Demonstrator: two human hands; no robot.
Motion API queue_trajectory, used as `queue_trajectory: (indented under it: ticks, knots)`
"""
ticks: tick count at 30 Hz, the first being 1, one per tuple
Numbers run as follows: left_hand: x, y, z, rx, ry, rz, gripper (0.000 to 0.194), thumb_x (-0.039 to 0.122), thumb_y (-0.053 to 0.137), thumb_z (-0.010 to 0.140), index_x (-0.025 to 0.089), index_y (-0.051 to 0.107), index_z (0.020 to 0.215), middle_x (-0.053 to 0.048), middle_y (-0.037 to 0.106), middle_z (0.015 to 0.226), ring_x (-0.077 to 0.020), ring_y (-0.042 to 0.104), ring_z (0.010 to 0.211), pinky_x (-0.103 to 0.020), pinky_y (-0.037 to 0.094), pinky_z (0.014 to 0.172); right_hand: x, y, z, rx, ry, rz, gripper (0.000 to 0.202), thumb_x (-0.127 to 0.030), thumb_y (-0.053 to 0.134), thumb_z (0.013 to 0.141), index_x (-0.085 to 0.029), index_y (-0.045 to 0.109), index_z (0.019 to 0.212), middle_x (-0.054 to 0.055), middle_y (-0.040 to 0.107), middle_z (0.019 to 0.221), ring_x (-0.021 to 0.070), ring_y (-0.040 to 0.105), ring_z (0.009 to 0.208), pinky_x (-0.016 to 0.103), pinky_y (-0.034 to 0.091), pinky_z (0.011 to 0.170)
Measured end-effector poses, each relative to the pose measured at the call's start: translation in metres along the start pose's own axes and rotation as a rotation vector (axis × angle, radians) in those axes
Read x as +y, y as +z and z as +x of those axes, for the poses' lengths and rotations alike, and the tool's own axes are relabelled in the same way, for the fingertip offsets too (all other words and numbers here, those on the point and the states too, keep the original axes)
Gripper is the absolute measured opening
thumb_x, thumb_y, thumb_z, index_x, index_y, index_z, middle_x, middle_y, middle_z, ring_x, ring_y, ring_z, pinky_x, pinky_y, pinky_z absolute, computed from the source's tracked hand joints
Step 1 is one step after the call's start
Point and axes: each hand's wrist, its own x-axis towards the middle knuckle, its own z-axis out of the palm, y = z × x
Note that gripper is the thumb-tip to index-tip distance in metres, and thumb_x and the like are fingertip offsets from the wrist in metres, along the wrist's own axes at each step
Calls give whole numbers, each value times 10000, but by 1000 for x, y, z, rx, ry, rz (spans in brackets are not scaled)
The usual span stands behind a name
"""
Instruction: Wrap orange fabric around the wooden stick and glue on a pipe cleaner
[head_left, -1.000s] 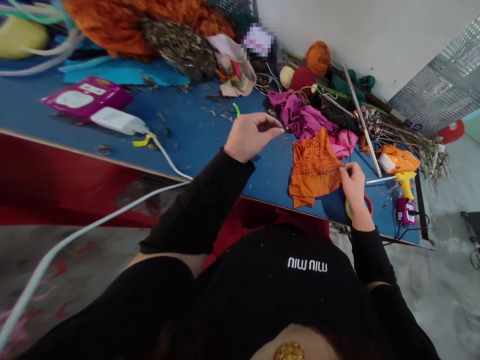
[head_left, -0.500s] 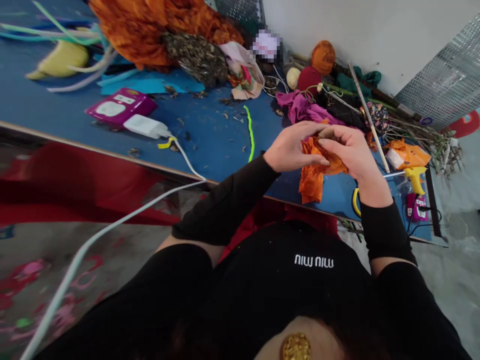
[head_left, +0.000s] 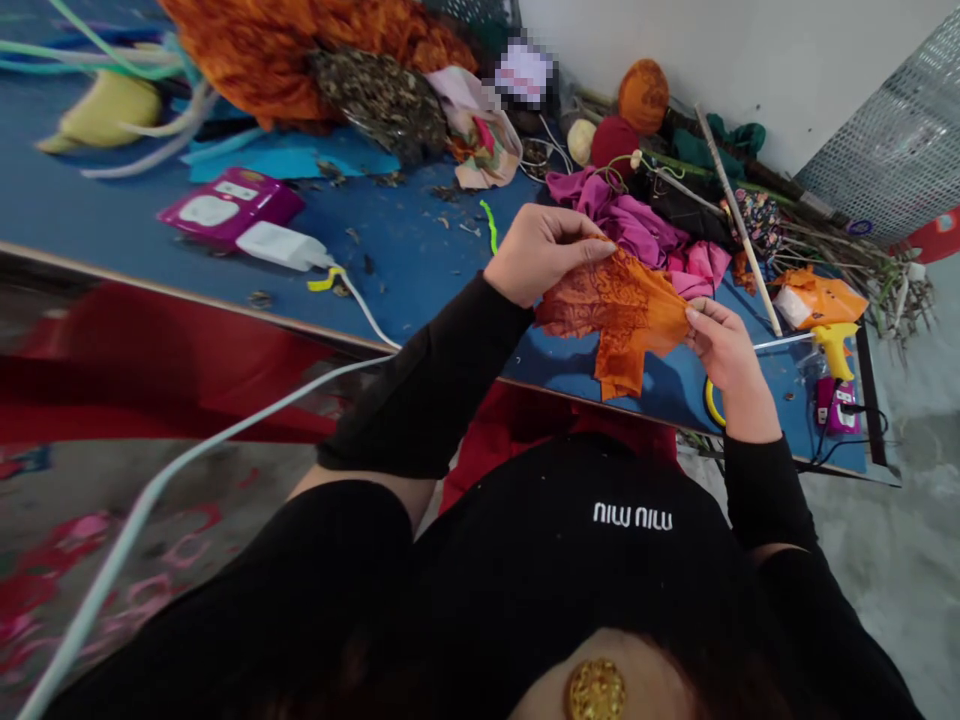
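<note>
Above the blue surface (head_left: 427, 280), a piece of patterned orange cloth (head_left: 645, 305) is held spread between two hands, its left edge pinched in the closed grip of the left hand (head_left: 536, 255), its right corner in that of the right hand (head_left: 724, 345). A narrow flap hangs from its middle toward the near edge. Just behind it, crumpled magenta fabric (head_left: 637, 230) is seen, with a dark red ball (head_left: 615, 143) and an orange ball (head_left: 643, 95) farther back. A bright green strip (head_left: 488, 222) is partly hidden behind the left hand. Near the right wrist, a yellow ring (head_left: 712, 403) is partly covered; beyond it are a yellow tool (head_left: 834, 350), an orange packet (head_left: 829, 300) and a pale stick (head_left: 739, 225). At far left, a purple box (head_left: 232, 205) is joined by a white plug (head_left: 277, 245), with a heap of orange fabric (head_left: 300, 60) piled behind.
</note>
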Motion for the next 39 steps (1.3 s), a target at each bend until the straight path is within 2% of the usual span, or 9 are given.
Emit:
queue_trajectory:
  ticks: [4, 10, 14, 19, 27, 30, 34, 36, 39]
  knots:
    - [-15, -4, 27, -46, 16, 200, 116, 246, 770, 851, 157, 838, 880, -10, 723, 742, -149, 604, 695, -304, 467, 696, 8, 3, 29, 183, -224, -87, 361, -575, 778, 785, -253, 650, 887, -26, 639, 819, 148, 624, 765, 285, 545, 704]
    - [-10, -19, 46, 93, 184, 531, 209, 77, 667, 811, 212, 808, 885, -4, 810, 1010, -211, 724, 1081, -330, 512, 1058, -29, 30, 43, 424, -734, -437, 305, -504, 535, 1027, -245, 695, 1045, 49, 675, 1027, 235, 690, 1110, 443, 562, 1032]
    - [-28, -31, 27, 110, 219, 556, 229, 20, 605, 748, 241, 666, 731, -40, 803, 988, -246, 724, 1058, -399, 515, 1087, -24, 61, 9, 71, -743, -804, 314, -503, 517, 1079, -318, 770, 1092, 66, 713, 1085, 253, 694, 1100, 415, 576, 963]
    - [-76, -37, -5, -54, 50, 787, 228, 31, 521, 713, 218, 651, 706, -105, 795, 956, -294, 719, 1065, -410, 539, 959, 26, 102, -17, -410, -668, -1290, 349, -270, 444, 1126, -275, 782, 1210, 90, 774, 1067, 211, 695, 923, 336, 511, 720]
    - [-86, -44, -9, -174, 54, 916, 230, 31, 541, 747, 200, 695, 737, -107, 802, 933, -293, 740, 1021, -390, 562, 885, 52, 108, -32, -683, -1052, -1400, 398, -360, 425, 1158, -164, 702, 1367, 101, 800, 1036, 185, 722, 890, 320, 539, 716]
    - [-74, -42, -23, -139, 82, 908, 329, 25, 506, 793, 180, 781, 887, -119, 821, 1074, -292, 747, 1116, -409, 583, 989, 49, 87, -31, -546, -1121, -1278, 337, -359, 482, 1143, -236, 727, 1340, 86, 808, 1067, 181, 741, 935, 311, 563, 782]
    - [-53, -27, -66, -213, 196, 844, 494, 70, 456, 937, 162, 795, 1285, -126, 795, 1324, -288, 718, 1296, -443, 567, 1141, 39, 55, -11, 32, -786, -1331, 346, -340, 567, 1080, -228, 721, 1368, 155, 760, 1255, 276, 722, 1100, 366, 595, 845]
    - [-44, -18, -88, -336, 197, 864, 437, 276, 549, 1045, 147, 742, 1415, -168, 716, 1474, -332, 645, 1421, -497, 485, 1248, 34, 43, 6, 105, -617, -1369, 362, -336, 637, 1013, -193, 736, 1331, 180, 740, 1287, 313, 708, 1119, 399, 600, 847]
    - [-41, -9, -111, -455, 78, 963, 864, 670, 767, 924, 181, 582, 1612, -222, 463, 1714, -462, 403, 1611, -604, 366, 1313, 32, 28, 33, 142, -503, -1203, 216, -269, 600, 978, -207, 803, 1020, 115, 788, 1063, 268, 725, 970, 401, 591, 865]
